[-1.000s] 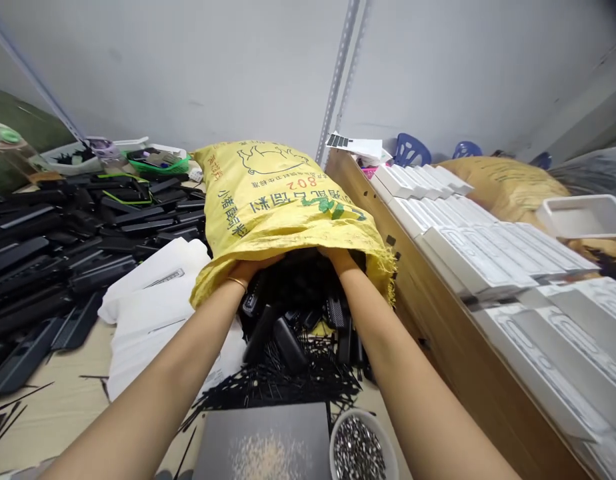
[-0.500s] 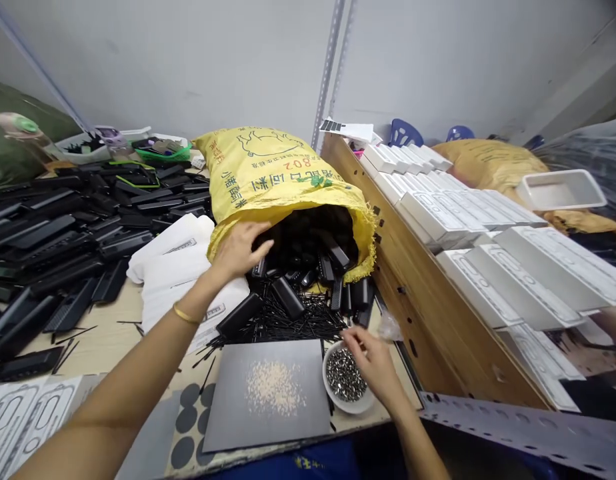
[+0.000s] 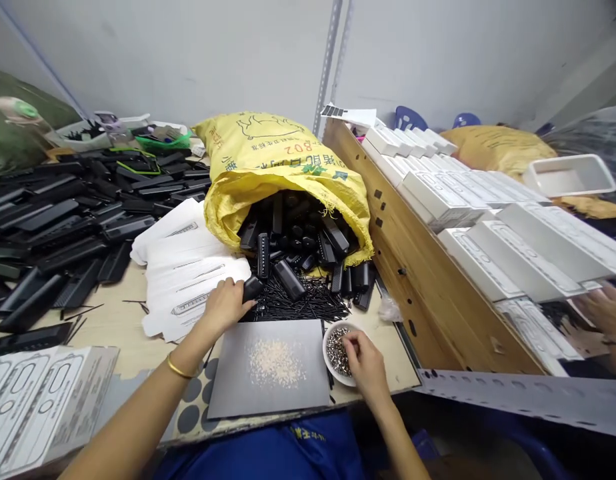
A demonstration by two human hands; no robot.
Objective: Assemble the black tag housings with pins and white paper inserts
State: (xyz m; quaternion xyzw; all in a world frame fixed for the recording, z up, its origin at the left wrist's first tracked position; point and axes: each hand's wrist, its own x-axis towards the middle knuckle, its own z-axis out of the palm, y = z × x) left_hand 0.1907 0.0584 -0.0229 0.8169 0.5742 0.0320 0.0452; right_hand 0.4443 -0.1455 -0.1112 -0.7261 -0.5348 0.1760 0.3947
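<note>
My left hand (image 3: 223,305) is closed around a black plastic case (image 3: 253,288), whose far end sticks out past the fingers. It is beside the white printed paper sleeves (image 3: 188,233) and a heap of thin black rods (image 3: 303,303). My right hand (image 3: 367,360) has its fingertips pinched together over a white bowl (image 3: 328,365) of small shiny metal pieces (image 3: 338,347); what is between the fingertips is too small to make out. Between the hands lies a grey board (image 3: 228,393) with pale grains (image 3: 275,363) scattered on it.
A yellow woven sack (image 3: 288,157) lies with its mouth towards me, spilling black cases. More black cases (image 3: 48,220) cover the left. A wooden partition (image 3: 388,247) stands at right, with white boxes (image 3: 488,260) beyond it and another person's hand (image 3: 608,310).
My left hand has come down from the sack's mouth onto a black case in front of it. My right hand's fingers have moved from the bowl's rim down to the metal pieces.
</note>
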